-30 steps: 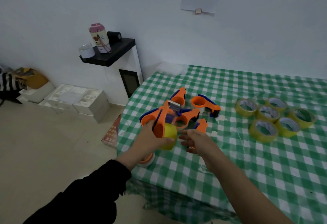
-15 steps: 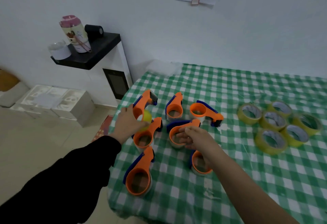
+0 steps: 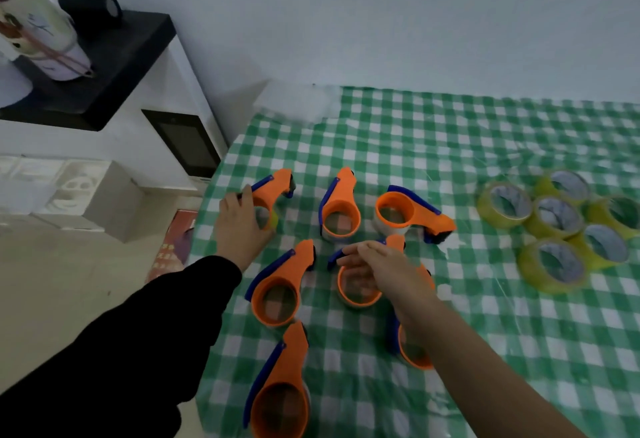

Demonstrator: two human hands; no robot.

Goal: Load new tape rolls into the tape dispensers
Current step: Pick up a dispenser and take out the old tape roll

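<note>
Head camera, looking down on a table draped in a glossy green-and-white checked plastic cloth (image 3: 450, 146).

Seven tape dispensers are lying in the middle of the frame. They are smooth orange plastic, each an open ring tapering to a narrow nose, with a blue strip along one edge.

The left hand (image 3: 239, 226), in a black sleeve, is gripping the dispenser (image 3: 273, 188) at upper left of the group. Its fingers are curling around the ring, where a sliver of yellow tape (image 3: 274, 221) is showing. This dispenser's long axis is running from lower left to upper right, and its nose is pointing to the upper right.

The right hand (image 3: 377, 271), bare-armed, is hanging over the middle dispenser (image 3: 356, 295). Its fingers are loosely stretched leftward and are closing on nothing. Motion blur is hiding whether they are touching it.

Six translucent yellow tape rolls (image 3: 554, 229) are lying flat, clustered together, at the right of the frame, well apart from the dispensers.
</note>
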